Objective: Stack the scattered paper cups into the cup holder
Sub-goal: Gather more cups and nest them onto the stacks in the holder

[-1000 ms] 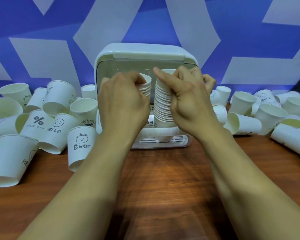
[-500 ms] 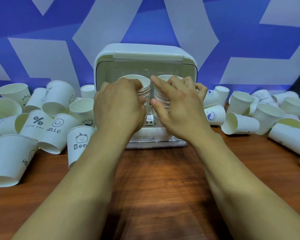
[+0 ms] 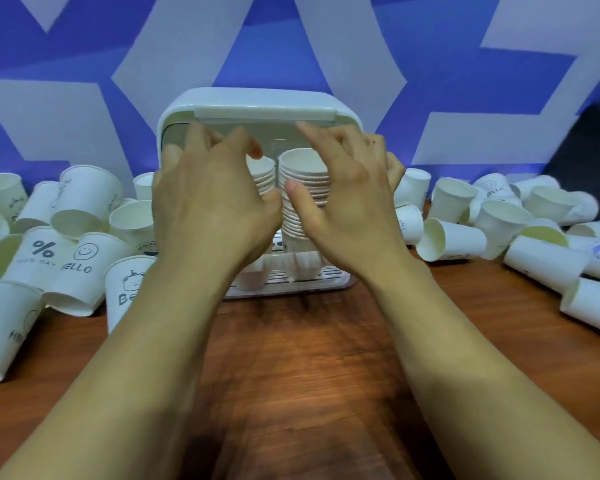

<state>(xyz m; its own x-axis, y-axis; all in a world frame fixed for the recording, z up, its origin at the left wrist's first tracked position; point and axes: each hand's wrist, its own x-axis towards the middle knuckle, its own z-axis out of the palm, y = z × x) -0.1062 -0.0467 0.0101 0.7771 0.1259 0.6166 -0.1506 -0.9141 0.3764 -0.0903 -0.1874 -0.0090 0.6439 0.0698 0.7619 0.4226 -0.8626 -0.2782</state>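
Observation:
The white cup holder (image 3: 260,102) stands at the back of the wooden table, its front open. Inside it are two stacks of nested paper cups, a left stack (image 3: 264,178) and a taller right stack (image 3: 303,174). My left hand (image 3: 208,206) hovers in front of the left stack and hides most of it. My right hand (image 3: 343,202) hovers in front of the right stack. The fingers of both hands are spread and loosely bent, holding nothing. The two thumbs nearly meet between the stacks. Loose paper cups lie scattered on both sides.
A heap of printed white cups (image 3: 80,258) fills the table's left side up to the holder. More cups (image 3: 451,239) lie on their sides at the right. Bare wooden table (image 3: 302,375) lies between my forearms. A blue and white wall stands behind.
Both hands have let go of the stacks and lifted, their fingers now spread. The two stacks stay in the holder.

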